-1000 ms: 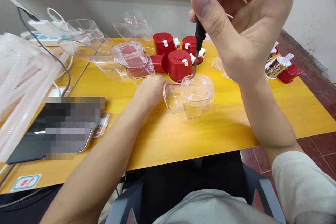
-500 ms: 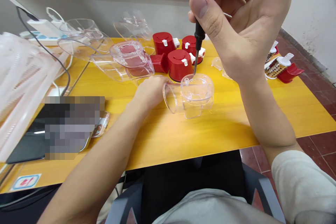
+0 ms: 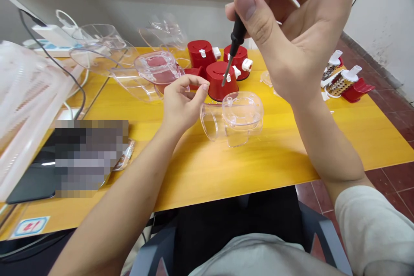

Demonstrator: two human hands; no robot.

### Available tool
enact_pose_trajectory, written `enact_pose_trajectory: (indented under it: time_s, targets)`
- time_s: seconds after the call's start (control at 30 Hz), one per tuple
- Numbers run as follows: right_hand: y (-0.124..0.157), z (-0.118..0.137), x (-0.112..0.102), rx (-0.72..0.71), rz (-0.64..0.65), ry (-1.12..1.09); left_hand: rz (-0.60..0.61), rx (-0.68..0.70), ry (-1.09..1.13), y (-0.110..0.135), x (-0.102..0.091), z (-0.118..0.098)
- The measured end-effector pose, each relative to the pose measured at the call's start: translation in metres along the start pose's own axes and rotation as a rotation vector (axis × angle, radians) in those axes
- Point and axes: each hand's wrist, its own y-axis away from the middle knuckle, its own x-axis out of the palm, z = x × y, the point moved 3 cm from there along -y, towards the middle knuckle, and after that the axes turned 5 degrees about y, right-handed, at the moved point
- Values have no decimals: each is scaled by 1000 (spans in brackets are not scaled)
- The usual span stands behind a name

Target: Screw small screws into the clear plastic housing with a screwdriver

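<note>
A clear plastic housing (image 3: 236, 117) lies on the yellow table (image 3: 252, 159) in front of me. My right hand (image 3: 291, 30) is raised above it and grips a red-handled screwdriver (image 3: 241, 21), its tip tilted left and hanging over the red parts, off the housing. My left hand (image 3: 181, 103) hovers just left of the housing with fingers curled and thumb and forefinger close together; I see nothing between them.
Several red bases (image 3: 221, 78) stand behind the housing. Clear plastic shells (image 3: 136, 67) are piled at the back left. Metal grater drums with red parts (image 3: 344, 82) sit at the right edge. A white basket (image 3: 22, 108), cables and a dark tablet (image 3: 32, 181) fill the left.
The screwdriver tip has lifted off the housing and swung left. My left hand has let go of the housing's rim and risen, fingers curling.
</note>
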Motion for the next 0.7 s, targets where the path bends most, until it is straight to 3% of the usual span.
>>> enact_pose_trajectory:
  time_s: [0.07,0.17,0.33,0.47,0.7]
  targets:
    - [-6,0,11,-20,25,-45,-54,4,40,2,5,-6]
    - [-9,-1,23,-81,41,-98,-31,-5,116,3,11,-11]
    - [0,-7,21,-182,56,-186,20,-55,154,4,14,-11]
    - [8,-17,18,-192,50,-217,31,-85,191,6,16,-9]
    - [8,-33,32,-168,-15,-357,25,-104,250,7,20,-12]
